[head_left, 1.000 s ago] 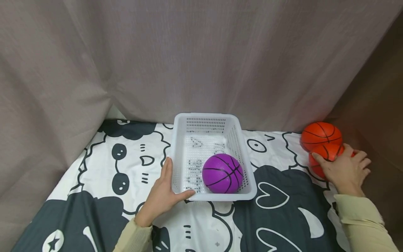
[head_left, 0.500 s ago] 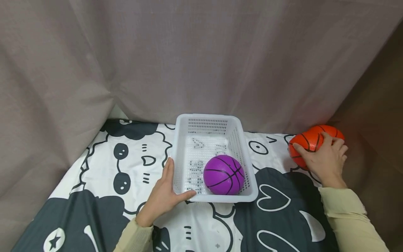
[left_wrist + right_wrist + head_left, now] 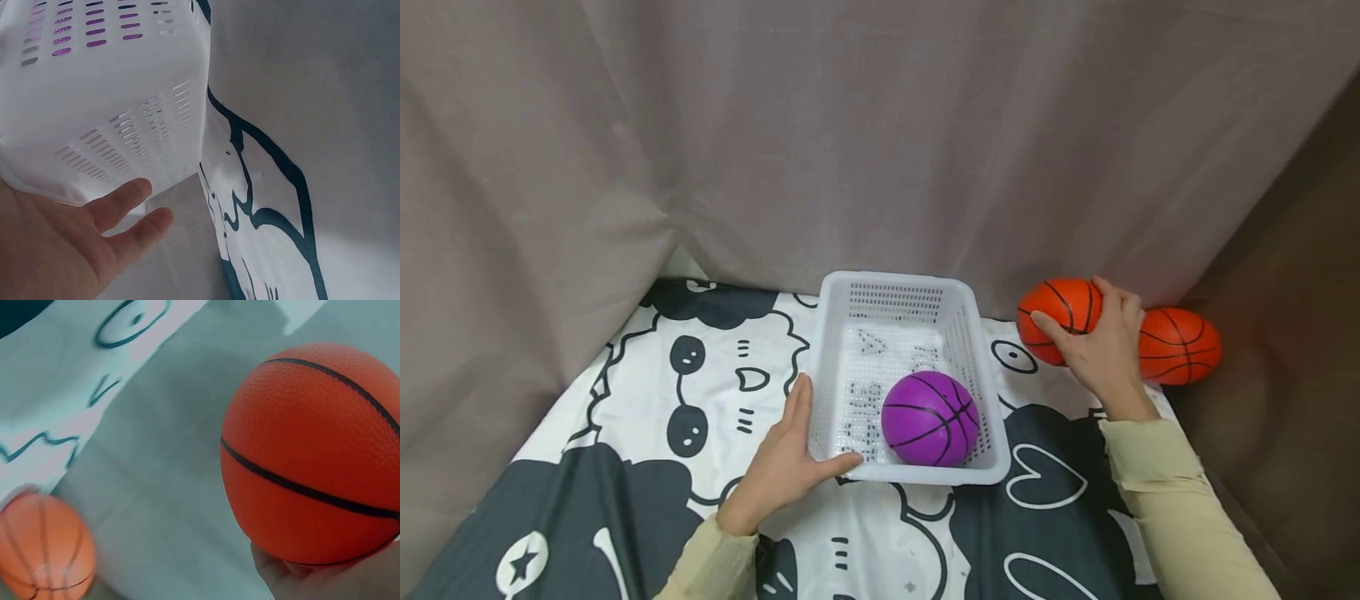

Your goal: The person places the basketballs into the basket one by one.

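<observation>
My right hand [image 3: 1108,354] grips an orange toy basketball [image 3: 1051,317], with the thumb on its near side and the fingers over its right side. In the right wrist view this ball [image 3: 312,456] looks large, and only part of the hand [image 3: 350,575] shows beneath it. At the front left corner of a white perforated plastic basket [image 3: 925,474], my left hand [image 3: 782,471] rests with straight fingers along the side and the thumb by the front rim. Inside the basket, toward the front right, lies a purple toy basketball [image 3: 929,418].
A second orange basketball [image 3: 1180,347] lies to the right, behind my right wrist. Black-and-white cartoon cloth [image 3: 730,367] covers the surface. A grey-brown curtain [image 3: 880,142] hangs along the back, and a darker brown one [image 3: 1285,350] closes the right side.
My right hand has taken hold of the nearer orange basketball and carried it left toward the basket, away from the other orange one. The left hand and basket have stayed put.
</observation>
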Demonstrator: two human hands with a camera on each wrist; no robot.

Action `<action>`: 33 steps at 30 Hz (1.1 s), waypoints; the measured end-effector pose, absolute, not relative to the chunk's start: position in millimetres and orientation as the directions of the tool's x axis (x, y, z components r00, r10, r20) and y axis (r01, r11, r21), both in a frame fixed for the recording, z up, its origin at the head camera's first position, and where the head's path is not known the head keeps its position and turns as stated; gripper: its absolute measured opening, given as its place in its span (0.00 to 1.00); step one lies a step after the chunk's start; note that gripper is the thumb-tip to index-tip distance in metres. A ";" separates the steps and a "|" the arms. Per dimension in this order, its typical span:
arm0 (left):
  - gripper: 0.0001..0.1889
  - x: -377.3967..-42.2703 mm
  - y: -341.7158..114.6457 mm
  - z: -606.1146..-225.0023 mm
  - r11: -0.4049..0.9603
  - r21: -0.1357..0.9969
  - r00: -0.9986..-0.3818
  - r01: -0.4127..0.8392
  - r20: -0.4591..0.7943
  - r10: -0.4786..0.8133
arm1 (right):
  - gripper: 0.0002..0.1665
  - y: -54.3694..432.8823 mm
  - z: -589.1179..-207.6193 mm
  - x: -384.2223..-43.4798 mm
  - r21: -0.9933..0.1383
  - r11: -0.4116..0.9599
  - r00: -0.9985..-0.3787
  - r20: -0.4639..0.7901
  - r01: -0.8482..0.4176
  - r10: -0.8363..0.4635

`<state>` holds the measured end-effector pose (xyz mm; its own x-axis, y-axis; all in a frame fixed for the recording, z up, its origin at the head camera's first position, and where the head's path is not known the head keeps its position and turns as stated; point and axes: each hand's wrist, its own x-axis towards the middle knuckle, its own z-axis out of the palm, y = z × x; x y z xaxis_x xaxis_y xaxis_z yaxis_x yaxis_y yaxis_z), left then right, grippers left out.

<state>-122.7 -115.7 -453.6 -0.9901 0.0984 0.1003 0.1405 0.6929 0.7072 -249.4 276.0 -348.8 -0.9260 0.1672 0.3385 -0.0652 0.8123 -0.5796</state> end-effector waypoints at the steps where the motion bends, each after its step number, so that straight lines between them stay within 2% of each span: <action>1: 0.70 -122.9 -116.1 -453.3 0.692 0.708 -0.990 0.141 0.100 0.100 | 0.60 271.0 -346.7 -250.3 -0.589 0.805 -0.929 0.334 -0.074 0.159; 5: 0.70 -122.4 -117.0 -452.1 0.688 0.712 -0.990 0.141 0.096 0.104 | 0.60 250.7 -340.2 -255.6 -0.597 0.790 -0.933 0.347 -0.139 0.098; 14: 0.70 -121.0 -119.5 -450.8 0.710 0.693 -0.992 0.125 0.081 0.096 | 0.56 207.7 -346.5 -268.4 -0.510 0.805 -0.909 0.409 -0.304 -0.084; 19: 0.70 -121.7 -118.4 -450.6 0.704 0.698 -0.992 0.127 0.077 0.102 | 0.56 190.9 -349.1 -272.2 -0.498 0.797 -0.907 0.396 -0.342 -0.142; 26: 0.70 -121.5 -116.7 -449.7 0.705 0.697 -0.992 0.129 0.081 0.101 | 0.54 168.7 -354.6 -274.5 -0.408 0.816 -0.892 0.367 -0.408 -0.262; 33: 0.70 -121.5 -116.9 -449.8 0.702 0.701 -0.992 0.128 0.079 0.102 | 0.56 151.6 -360.8 -280.5 -0.407 0.802 -0.892 0.313 -0.437 -0.327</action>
